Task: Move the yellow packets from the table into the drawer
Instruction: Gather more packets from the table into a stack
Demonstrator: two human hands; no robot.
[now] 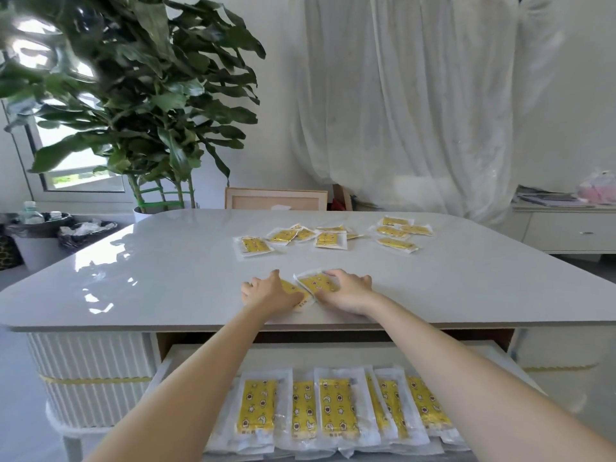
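- The surface [166,261] is a pale, glossy tabletop with rounded corners. The drawer [165,367] below its near edge is pulled out.
- The left hand [271,293] lies palm down near the front edge of the surface, on top of the left packet [292,289]. Only the right portion of this packet shows past the hand.
- The left fingers [248,290] are bent towards the surface and the thumb points away from the body. Whether they pinch the packet or only press on it cannot be told, as the back of the hand hides the contact.
- The right hand [350,291] lies palm down just beside the left hand, on the right end of the right packet [315,283].
- The right fingers [361,280] are spread and rest on the packet and the surface. The thumb lies at the packet's near edge.
- The two packets overlap at their adjacent ends, between the hands.
- The scattered packets [330,238] lie in loose groups further back on the surface, well apart from the hands.
- The stored packets [333,408] lie flat in the drawer in an overlapping side-by-side row, long sides towards the body. Both forearms pass over them.
- A leafy plant [133,95] stands behind the surface at the left. A white curtain [416,95] hangs behind it at the right.
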